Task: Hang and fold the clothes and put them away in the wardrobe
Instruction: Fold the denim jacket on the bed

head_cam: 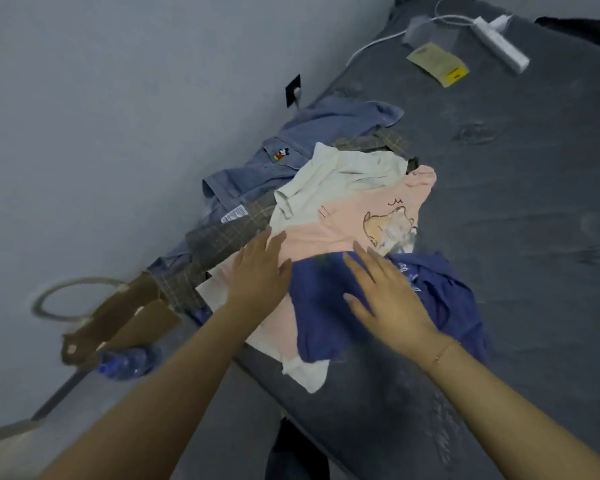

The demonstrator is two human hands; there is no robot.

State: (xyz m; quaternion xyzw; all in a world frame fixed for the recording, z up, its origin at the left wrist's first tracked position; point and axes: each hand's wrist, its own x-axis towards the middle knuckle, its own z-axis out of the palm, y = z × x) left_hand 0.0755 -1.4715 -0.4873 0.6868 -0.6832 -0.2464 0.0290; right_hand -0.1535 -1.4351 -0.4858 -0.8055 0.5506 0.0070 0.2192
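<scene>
A pile of clothes lies on a dark grey bed [516,202]. On top is a dark blue garment [319,306], partly over a pink T-shirt [347,220] with a cat print. Behind them lie a pale cream shirt [343,174], a grey plaid garment [229,237] and a light blue denim shirt [291,143]. My left hand [257,275] rests flat, fingers apart, on the pink T-shirt at the blue garment's left edge. With fingers spread, my right hand [388,299] lies flat on the blue garment. Neither hand grips anything.
A white power strip [499,43] with its cable and a yellow tag [437,62] lie at the bed's far end. Left of the bed on the floor are brown cardboard pieces [118,323], a blue water bottle [129,362] and a tape ring [73,296].
</scene>
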